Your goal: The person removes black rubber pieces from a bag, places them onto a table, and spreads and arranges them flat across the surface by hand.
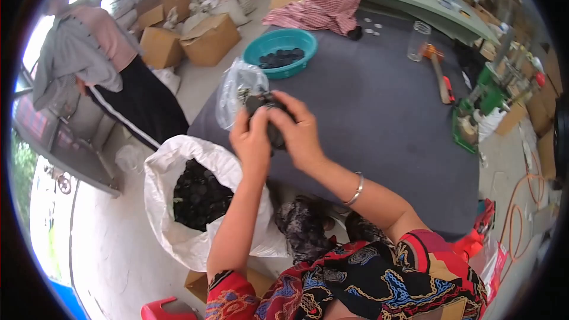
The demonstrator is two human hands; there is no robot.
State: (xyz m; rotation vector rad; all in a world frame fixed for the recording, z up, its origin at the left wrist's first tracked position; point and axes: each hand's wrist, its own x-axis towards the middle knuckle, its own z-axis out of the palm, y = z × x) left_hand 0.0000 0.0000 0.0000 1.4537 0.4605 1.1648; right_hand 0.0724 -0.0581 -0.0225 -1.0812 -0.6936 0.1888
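My left hand and my right hand meet above the table's left edge. Both are closed around a dark, rounded item, perhaps a few black pieces together; my fingers cover part of it, so its exact kind is unclear. Just beyond my hands, a clear plastic bag with some small things in it rests at the table's edge. Below and left of my left hand stands an open white sack, filled with black round pieces. Beyond the bag, a teal basin contains similar black discs.
The dark-covered table bears a red-checked cloth, a clear jar and a hammer. A green hand press stands to the right. At far left a person stands near cardboard boxes.
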